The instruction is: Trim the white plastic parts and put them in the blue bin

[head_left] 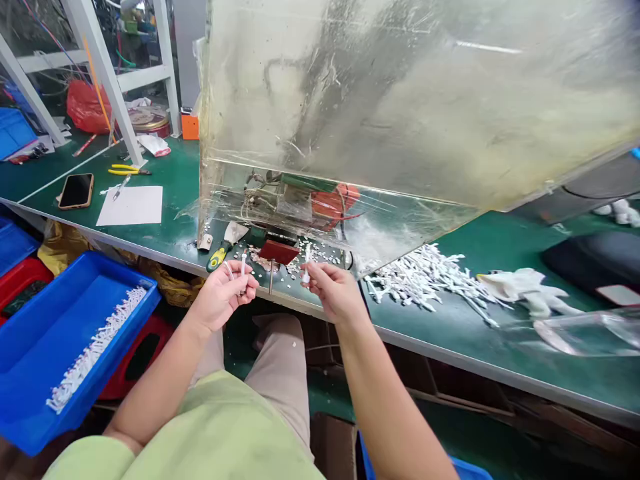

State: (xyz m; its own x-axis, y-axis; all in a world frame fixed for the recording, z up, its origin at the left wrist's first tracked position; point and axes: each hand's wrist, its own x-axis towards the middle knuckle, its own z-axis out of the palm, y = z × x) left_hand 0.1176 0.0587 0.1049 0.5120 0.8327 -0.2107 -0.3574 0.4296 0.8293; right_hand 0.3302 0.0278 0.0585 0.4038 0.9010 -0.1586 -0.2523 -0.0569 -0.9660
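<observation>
In my left hand, closed fingers pinch a slim white plastic piece that stands nearly upright, with a thin white strand curving beside it. My right hand pinches another small white plastic piece, also upright. Between the hands, at the table edge, sits a small machine with a reddish-brown plate and a metal pin below it. A putty knife with a yellow and dark handle lies by my left hand. A heap of similar white pieces spreads to the right of my right hand.
A large cloudy transparent shield hangs over the machine. At lower left, a blue tray holds a row of white pieces. A phone, white paper and yellow-handled pliers lie on the green table. A white glove lies right.
</observation>
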